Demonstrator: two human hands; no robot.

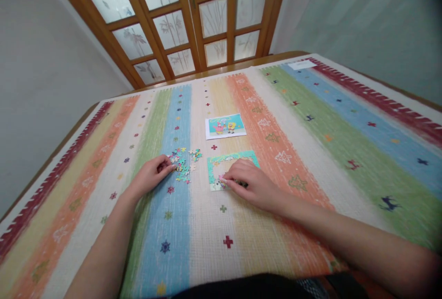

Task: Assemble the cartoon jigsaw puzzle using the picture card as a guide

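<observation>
Dark cloth [241, 287], maybe clothes, sits closest, at 6 o'clock. Past it is the puzzle [211, 174], flat on the striped tablecloth [207, 243]. Its edges look joined up, and the middle has a big gap.

From the puzzle, the right hand [252, 184] comes in at 4 o'clock and covers part of it. Its thumb and pointer finger are pressed close together over the bottom edge, by a pink bit. I can't tell if they pinch a piece or just touch one.

The left hand [154, 174] is out at 9 o'clock, beside the pile of loose pieces [183, 172]. Its fingers are curled, with the tips near the pile. I can't tell if they hold anything. The picture card [226, 126] lies at 12 o'clock, not touching the puzzle.

If the right hand pushes too hard or sideways, the thin edge could pop apart. Its palm could also bump the 4 o'clock corner. The left fingers might drag extra pieces out, because the pile is all jumbled. A bluish piece could get lost on the blue stripe, since the colors look alike.
</observation>
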